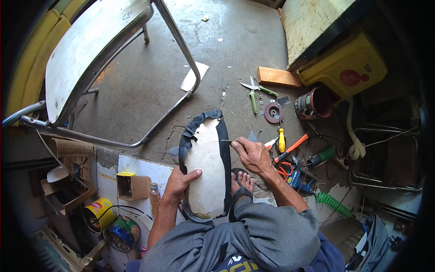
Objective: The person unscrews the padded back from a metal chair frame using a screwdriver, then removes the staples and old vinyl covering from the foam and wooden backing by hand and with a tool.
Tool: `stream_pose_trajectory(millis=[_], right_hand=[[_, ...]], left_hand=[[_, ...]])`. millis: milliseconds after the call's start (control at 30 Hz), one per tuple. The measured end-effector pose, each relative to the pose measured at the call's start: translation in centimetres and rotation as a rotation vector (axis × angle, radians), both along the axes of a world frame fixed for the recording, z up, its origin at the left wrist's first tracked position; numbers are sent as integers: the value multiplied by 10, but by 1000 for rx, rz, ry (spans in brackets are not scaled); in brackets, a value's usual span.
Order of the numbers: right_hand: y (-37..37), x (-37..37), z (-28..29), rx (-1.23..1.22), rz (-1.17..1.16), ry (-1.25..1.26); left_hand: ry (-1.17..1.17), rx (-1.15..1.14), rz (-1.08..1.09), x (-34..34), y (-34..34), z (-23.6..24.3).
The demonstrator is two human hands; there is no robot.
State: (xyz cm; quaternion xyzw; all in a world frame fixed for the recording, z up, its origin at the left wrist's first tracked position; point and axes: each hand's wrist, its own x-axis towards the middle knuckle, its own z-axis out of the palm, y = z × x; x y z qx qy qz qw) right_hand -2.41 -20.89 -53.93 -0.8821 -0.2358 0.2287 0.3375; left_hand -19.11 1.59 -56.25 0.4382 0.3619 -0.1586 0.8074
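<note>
An oblong pale board is tilted between my knees, with black fabric wrapped round its edges and bunched at the far end. My left hand grips the board's left side with its thumb on the pale face. My right hand is closed on a thin metal tool, too small to identify, whose end lies at the fabric along the board's right edge. Beside my right hand lie a yellow-handled screwdriver, an orange-handled tool and a blue power tool.
A metal-framed seat stands at upper left. Green-handled shears, a sanding disc, a wood block and a can are on the floor, near a yellow container. Several cans, boxes and a green coiled hose flank me.
</note>
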Motion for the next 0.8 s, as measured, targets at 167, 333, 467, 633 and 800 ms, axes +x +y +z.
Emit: stream_pose_trajectory(millis=[167, 333, 467, 633, 800], right_hand=[[10, -3, 0, -31, -80, -75], [15, 0, 7, -129, -50, -13], [19, -1, 11, -226, -71, -33], [9, 9, 0, -63, -86, 323], [4, 4, -23, 598, -383, 937]], left_hand=[[-64, 4, 49, -4, 1, 7], [-70, -3, 11, -6, 3, 11], [-49, 24, -54, -5, 5, 15], [-64, 28, -70, -8, 5, 17], [-114, -67, -53, -12, 5, 11]])
